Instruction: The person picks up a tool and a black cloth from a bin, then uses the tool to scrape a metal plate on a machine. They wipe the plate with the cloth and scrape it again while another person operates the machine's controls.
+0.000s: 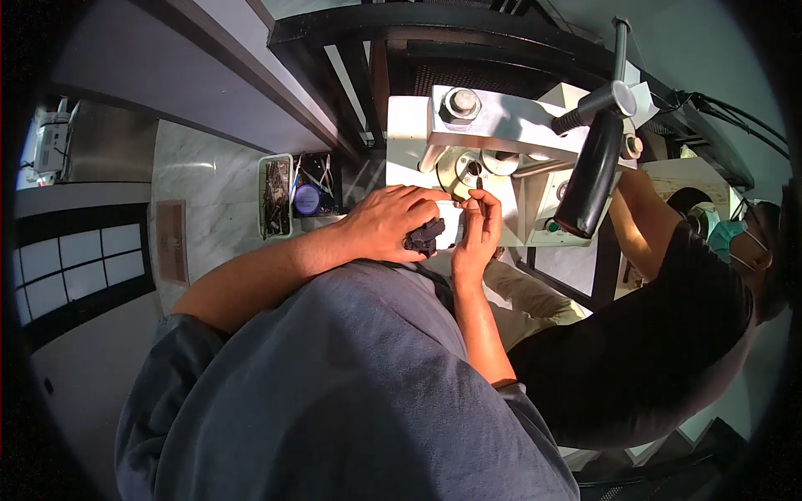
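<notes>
My left hand [391, 219] rests at the left edge of the white machine [409, 150], its fingers curled round a small clump of black pieces [424, 239]. Close by, my right hand [477, 232] reaches up with thumb and finger pinched on a thin dark pin-like piece [479, 185]. That piece points to the dark hole in the round metal flange [451, 171] on the machine. Above the flange runs a thick metal bar [510, 129] with a large bolt [462, 102]. Part of the flange is hidden behind this bar.
A black-handled lever [591, 175] hangs over the machine's right side. A co-worker in a dark shirt [635, 359] is close on my right, one arm at the machine. On the left are a long bin [276, 196] of dark bits and a purple-lidded tub [307, 199].
</notes>
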